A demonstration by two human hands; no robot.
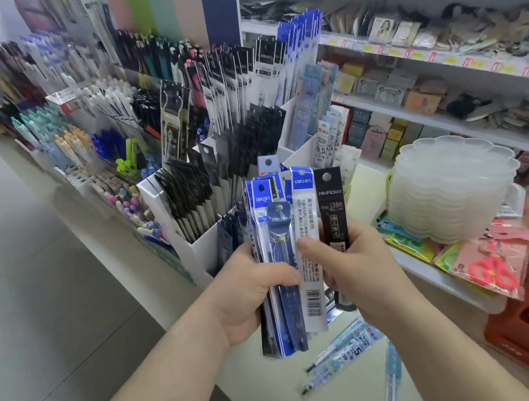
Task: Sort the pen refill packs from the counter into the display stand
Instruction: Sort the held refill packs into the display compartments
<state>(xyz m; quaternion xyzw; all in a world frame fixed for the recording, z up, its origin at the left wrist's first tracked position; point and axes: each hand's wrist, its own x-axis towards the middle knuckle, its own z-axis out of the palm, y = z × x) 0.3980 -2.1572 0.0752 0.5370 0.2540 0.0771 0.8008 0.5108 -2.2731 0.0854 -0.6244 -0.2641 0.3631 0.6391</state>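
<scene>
My left hand point(250, 292) grips a fanned bundle of blue and white pen refill packs point(279, 267), held upright above the counter. My right hand point(357, 269) holds a black refill pack point(332, 210) and its thumb presses a white pack point(309, 248) from the same fan. The white display stand point(194, 246) sits just behind, its compartments full of black, white and blue refill packs. Loose light-blue refill packs point(344, 352) lie on the counter point(276, 396) below my hands.
A stack of clear plastic trays point(452, 191) sits right of the stand. Pink scissors in a packet point(490, 268) lie at the counter's right. Store shelves point(444, 74) with small goods fill the back right. Pens and erasers point(80, 142) are displayed left of the stand.
</scene>
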